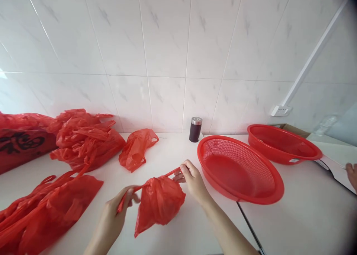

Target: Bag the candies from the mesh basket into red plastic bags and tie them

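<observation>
A red plastic bag (161,201), gathered at its top and bulging below, hangs between my two hands over the white table. My left hand (118,206) is closed around one of its twisted handles. On the other side, my right hand (190,175) pinches the second handle between thumb and fingers, drawing it out to the right. Whatever fills the bag is hidden by the red plastic. A flattened, crumpled red bag (138,147) lies just behind it on the table.
Heaped red bags (86,136) stand at the left, with another long-handled red bag (55,210) in front. A dark cup (195,130) stands by the wall. Right of it are a red colander (205,169) and a red basin (279,154). Another person's hand (351,175) shows at the right edge.
</observation>
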Motion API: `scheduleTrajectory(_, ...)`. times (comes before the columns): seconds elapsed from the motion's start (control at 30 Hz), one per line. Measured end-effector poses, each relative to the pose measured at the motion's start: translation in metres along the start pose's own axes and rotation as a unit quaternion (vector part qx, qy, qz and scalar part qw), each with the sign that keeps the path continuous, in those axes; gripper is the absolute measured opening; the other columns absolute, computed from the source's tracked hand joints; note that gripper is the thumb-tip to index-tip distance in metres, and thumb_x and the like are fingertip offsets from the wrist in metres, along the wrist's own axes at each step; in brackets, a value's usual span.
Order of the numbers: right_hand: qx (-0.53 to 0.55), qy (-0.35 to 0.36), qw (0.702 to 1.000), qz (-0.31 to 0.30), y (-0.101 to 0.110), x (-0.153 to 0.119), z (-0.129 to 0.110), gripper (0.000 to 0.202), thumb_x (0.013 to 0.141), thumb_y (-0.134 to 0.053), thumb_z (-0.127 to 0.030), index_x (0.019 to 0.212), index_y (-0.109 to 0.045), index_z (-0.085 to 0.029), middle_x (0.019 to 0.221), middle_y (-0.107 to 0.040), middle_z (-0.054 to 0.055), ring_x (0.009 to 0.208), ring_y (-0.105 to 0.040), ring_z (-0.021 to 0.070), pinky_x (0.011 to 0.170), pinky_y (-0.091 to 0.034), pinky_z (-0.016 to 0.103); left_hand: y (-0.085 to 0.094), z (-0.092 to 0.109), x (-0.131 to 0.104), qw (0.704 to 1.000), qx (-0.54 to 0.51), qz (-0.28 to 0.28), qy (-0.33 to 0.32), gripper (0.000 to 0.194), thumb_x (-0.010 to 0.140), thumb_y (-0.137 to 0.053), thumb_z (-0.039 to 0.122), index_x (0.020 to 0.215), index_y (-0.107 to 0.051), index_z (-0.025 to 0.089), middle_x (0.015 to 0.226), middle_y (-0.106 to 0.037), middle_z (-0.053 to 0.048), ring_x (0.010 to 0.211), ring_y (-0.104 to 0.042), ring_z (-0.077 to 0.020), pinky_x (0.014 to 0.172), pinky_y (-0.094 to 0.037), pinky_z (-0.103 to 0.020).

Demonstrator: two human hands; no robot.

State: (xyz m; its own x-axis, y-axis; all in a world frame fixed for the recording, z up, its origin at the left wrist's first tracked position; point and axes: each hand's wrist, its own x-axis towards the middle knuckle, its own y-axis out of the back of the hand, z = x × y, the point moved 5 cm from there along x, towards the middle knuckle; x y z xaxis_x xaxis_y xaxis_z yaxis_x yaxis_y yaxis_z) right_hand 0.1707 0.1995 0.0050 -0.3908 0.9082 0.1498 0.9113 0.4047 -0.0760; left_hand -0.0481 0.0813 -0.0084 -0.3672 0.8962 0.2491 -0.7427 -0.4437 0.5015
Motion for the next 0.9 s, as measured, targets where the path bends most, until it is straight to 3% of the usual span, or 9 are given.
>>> scheduleTrajectory(0.07,-0.021,-0.015,0.999,0.043,0.007,0.010,0.021,0.041,0.086,-0.048,-0.061,0.076,-0.043,-0.022,0.074,-0.060,0.000,0.066,-0.066,0.0171,0.063,-0.054,0.031,0.010,-0.018,-0.016,0.999,0.011,0.031,0.015,0.045,0.085,-0.043,0.061,0.068,-0.063,0.025,0.064,-0.063,-0.002,0.065,-0.059,-0.0213,0.068,-0.049,-0.031)
scheduleTrajectory(0.13,-0.050,-0.019,0.996,0.074,0.011,0.019,0.040,0.041,0.086,-0.044,-0.062,0.075,-0.043,-0.022,0.071,-0.059,-0.001,0.064,-0.065,0.0169,0.059,-0.052,0.029,0.012,-0.027,-0.030,0.998,0.012,0.052,0.025,0.047,0.085,-0.043,0.060,0.060,-0.056,0.023,0.066,-0.062,-0.002,0.071,-0.060,-0.0225,0.068,-0.048,-0.030)
scheduleTrajectory(0.3,-0.182,0.010,0.971,0.152,0.008,0.023,0.050,0.036,0.094,-0.030,-0.054,0.078,-0.044,-0.024,0.071,-0.062,-0.002,0.070,-0.063,0.0167,0.065,-0.046,0.028,-0.005,-0.020,-0.030,0.997,-0.044,0.065,-0.008,0.034,0.085,-0.049,0.055,0.084,-0.063,0.025,0.104,-0.064,-0.006,0.098,-0.060,-0.0261,0.084,-0.047,-0.033)
scheduleTrajectory(0.43,-0.299,0.052,0.944,0.130,-0.020,0.017,0.040,0.034,0.098,-0.023,-0.048,0.088,-0.048,-0.027,0.084,-0.066,-0.002,0.076,-0.061,0.0173,0.068,-0.041,0.028,-0.024,-0.011,-0.003,0.991,-0.073,0.112,-0.006,0.035,0.090,-0.042,0.053,0.101,-0.060,0.024,0.122,-0.057,-0.008,0.120,-0.050,-0.0263,0.100,-0.038,-0.037)
scheduleTrajectory(0.53,-0.357,0.064,0.926,0.102,-0.041,0.018,0.047,0.033,0.099,-0.022,-0.043,0.092,-0.050,-0.028,0.093,-0.068,-0.002,0.082,-0.062,0.0178,0.066,-0.037,0.027,-0.042,-0.012,0.015,0.991,-0.051,0.123,0.013,0.034,0.092,-0.037,0.052,0.096,-0.055,0.024,0.103,-0.063,-0.006,0.099,-0.058,-0.0244,0.085,-0.043,-0.034)
scheduleTrajectory(0.6,-0.387,0.058,0.916,0.093,-0.045,0.022,0.057,0.033,0.100,-0.021,-0.041,0.093,-0.050,-0.027,0.089,-0.068,-0.002,0.077,-0.062,0.0177,0.063,-0.035,0.027,-0.053,-0.019,0.023,0.996,-0.009,0.086,0.029,0.032,0.093,-0.033,0.051,0.084,-0.049,0.024,0.077,-0.060,-0.001,0.072,-0.057,-0.0208,0.068,-0.042,-0.030)
scheduleTrajectory(0.67,-0.417,0.046,0.903,0.089,-0.041,0.028,0.067,0.032,0.100,-0.021,-0.040,0.094,-0.050,-0.027,0.081,-0.068,-0.002,0.069,-0.061,0.0172,0.059,-0.032,0.026,-0.059,-0.031,0.028,0.998,0.039,0.042,0.037,0.032,0.095,-0.029,0.050,0.079,-0.042,0.025,0.062,-0.053,0.003,0.057,-0.050,-0.0181,0.059,-0.038,-0.028)
scheduleTrajectory(0.9,-0.476,-0.013,0.872,0.116,-0.006,0.060,0.093,0.028,0.099,-0.024,-0.036,0.093,-0.050,-0.027,0.064,-0.060,-0.004,0.056,-0.053,0.0139,0.051,-0.025,0.022,-0.050,-0.076,0.047,0.980,0.165,0.005,0.114,0.031,0.095,-0.024,0.043,0.078,-0.042,0.025,0.064,-0.060,0.001,0.060,-0.056,-0.0177,0.056,-0.036,-0.024)
